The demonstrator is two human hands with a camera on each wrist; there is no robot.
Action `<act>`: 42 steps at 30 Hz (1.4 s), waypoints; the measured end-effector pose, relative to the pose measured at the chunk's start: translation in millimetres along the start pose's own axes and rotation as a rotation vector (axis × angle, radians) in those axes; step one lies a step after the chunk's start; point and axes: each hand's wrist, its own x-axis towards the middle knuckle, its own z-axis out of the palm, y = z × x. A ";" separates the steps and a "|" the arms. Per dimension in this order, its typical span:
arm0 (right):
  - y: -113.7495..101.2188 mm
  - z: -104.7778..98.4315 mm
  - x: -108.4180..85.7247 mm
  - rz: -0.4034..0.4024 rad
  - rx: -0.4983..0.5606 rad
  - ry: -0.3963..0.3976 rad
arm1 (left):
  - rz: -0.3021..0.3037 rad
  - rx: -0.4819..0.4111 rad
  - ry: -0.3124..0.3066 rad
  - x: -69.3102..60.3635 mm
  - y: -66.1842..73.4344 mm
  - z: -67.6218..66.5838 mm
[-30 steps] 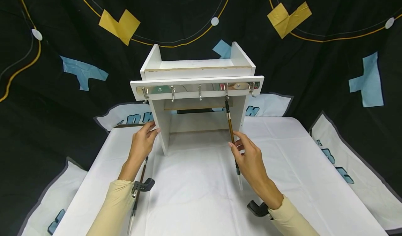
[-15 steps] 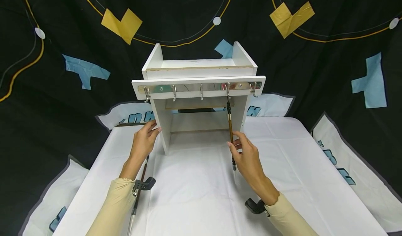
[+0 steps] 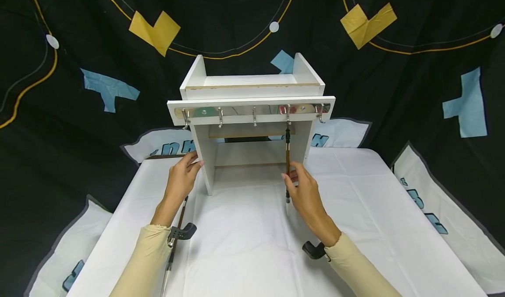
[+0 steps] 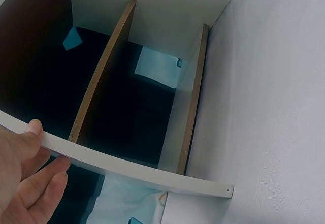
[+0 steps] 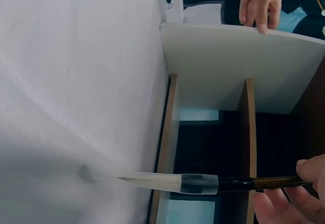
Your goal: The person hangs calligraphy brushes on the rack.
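Observation:
A calligraphy brush (image 3: 287, 150) with a dark brown handle hangs almost straight down from a hook (image 3: 288, 113) on the white shelf's front rail. My right hand (image 3: 307, 196) pinches its lower handle between thumb and fingers. In the right wrist view the pale bristles (image 5: 152, 181) point away from that hand, inside a clear sleeve. My left hand (image 3: 179, 183) grips the front edge of the shelf's left side panel (image 4: 127, 170), thumb on one face and fingers on the other. A second brush (image 3: 182, 213) lies on the table beside my left forearm.
The white shelf unit (image 3: 252, 91) stands on a white cloth-covered table (image 3: 244, 244). Other metal hooks (image 3: 220, 117) line the mirrored strip on its rail. Behind it hangs a black curtain (image 3: 236, 16) with yellow and blue tape pieces.
My right hand has moved a little left and the brush has swung from a slant to nearly vertical. The left hand keeps its grip on the panel.

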 end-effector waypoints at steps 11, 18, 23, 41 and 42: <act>6.9 11.1 9.4 -0.003 0.002 0.023 | -0.003 0.008 -0.003 0.4 1.6 0.1; 9.3 17.7 15.0 0.021 0.001 0.017 | 0.003 -0.001 0.000 -0.4 2.1 0.0; 9.6 20.3 17.0 0.022 -0.006 0.025 | 0.007 -0.001 0.001 -0.7 2.7 -0.2; 9.2 24.4 21.5 0.015 0.014 0.041 | -0.003 -0.005 0.006 -0.9 1.2 -1.1; 9.1 24.6 21.4 0.013 0.013 0.043 | -0.003 -0.005 0.005 -1.0 1.0 -1.0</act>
